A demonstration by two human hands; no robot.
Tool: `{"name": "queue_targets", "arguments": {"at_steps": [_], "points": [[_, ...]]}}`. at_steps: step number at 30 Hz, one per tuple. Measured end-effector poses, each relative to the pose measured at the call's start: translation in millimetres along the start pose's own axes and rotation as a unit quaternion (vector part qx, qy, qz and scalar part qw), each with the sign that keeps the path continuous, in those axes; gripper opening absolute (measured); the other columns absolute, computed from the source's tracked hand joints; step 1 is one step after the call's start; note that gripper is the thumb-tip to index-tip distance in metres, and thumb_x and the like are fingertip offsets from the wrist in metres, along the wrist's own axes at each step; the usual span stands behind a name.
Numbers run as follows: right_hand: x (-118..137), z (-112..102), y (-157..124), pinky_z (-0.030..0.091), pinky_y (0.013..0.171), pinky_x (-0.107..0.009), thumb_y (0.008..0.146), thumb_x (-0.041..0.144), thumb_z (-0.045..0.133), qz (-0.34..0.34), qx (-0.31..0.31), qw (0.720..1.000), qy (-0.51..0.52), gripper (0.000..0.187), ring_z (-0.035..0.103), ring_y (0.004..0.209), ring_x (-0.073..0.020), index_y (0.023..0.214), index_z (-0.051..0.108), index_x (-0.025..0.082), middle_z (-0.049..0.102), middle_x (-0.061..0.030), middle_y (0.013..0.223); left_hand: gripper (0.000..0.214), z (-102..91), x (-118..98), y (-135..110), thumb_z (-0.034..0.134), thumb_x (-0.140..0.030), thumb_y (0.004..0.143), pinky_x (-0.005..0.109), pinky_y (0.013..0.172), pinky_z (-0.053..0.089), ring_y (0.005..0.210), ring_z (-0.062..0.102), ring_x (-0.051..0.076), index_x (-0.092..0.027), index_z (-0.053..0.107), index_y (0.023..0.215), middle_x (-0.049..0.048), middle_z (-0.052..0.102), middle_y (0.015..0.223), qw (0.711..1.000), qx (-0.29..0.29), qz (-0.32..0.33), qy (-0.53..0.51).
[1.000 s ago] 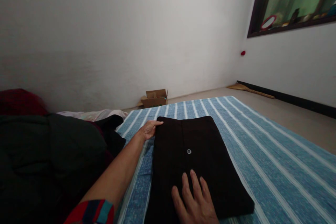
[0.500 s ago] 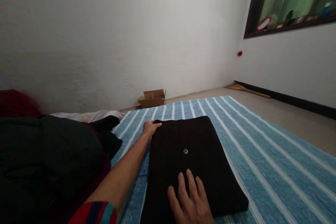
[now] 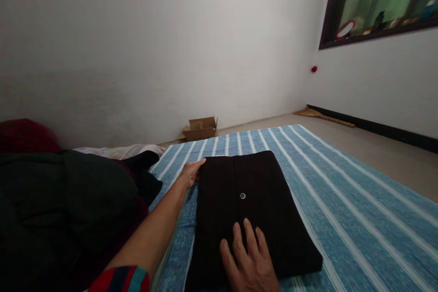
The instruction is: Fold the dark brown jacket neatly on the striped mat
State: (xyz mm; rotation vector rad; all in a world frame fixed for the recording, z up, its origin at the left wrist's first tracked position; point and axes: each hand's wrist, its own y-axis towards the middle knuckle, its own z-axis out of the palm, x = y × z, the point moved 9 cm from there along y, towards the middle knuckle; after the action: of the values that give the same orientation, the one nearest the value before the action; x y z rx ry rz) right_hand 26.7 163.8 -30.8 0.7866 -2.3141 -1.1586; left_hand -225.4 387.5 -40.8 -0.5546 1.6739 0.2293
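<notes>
The folded garment (image 3: 253, 210) lies flat on the mat (image 3: 349, 210), which rests on the floor. Left hand (image 3: 190, 172) touches the garment's far-left corner; right hand (image 3: 248, 264) rests on its near edge. Left of the mat — a clothes pile (image 3: 68, 210). Behind the mat, against the wall — a cardboard box (image 3: 201, 128).

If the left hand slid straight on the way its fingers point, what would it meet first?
The left hand points along the far edge of the folded black garment, so it would likely brush that edge first, then only striped blue mat; depth is unclear.

One head view, low and close over the mat (image 3: 342, 210), faces forward toward the wall (image 3: 171, 54).
</notes>
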Motion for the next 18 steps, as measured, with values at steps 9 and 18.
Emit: {"name": "queue_targets", "arguments": {"at_steps": [9, 18], "points": [[1, 2, -1, 0.037, 0.088, -0.057, 0.088, 0.023, 0.036, -0.028, 0.044, 0.998, -0.023, 0.030, 0.042, 0.118, -0.0408, 0.110, 0.057, 0.022, 0.058, -0.0148, 0.117, 0.034, 4.3, 12, -2, 0.076, -0.038, 0.051, 0.021, 0.042, 0.038, 0.041, 0.052, 0.011, -0.016, 0.052, 0.060, -0.0025, 0.057, 0.050, 0.999, -0.008, -0.026, -0.036], [4, -4, 3, 0.036, 0.087, -0.055, 0.089, 0.025, 0.040, -0.060, 0.057, 0.996, -0.045, 0.029, 0.046, 0.114, -0.0398, 0.112, 0.056, 0.021, 0.057, -0.0157, 0.117, 0.038, 2.3, 30, -59, 0.082, -0.033, 0.044, 0.029, 0.051, 0.048, 0.055, 0.061, 0.019, -0.013, 0.060, 0.068, 0.0057, 0.067, 0.065, 0.987, 0.123, -0.102, -0.027]]}}
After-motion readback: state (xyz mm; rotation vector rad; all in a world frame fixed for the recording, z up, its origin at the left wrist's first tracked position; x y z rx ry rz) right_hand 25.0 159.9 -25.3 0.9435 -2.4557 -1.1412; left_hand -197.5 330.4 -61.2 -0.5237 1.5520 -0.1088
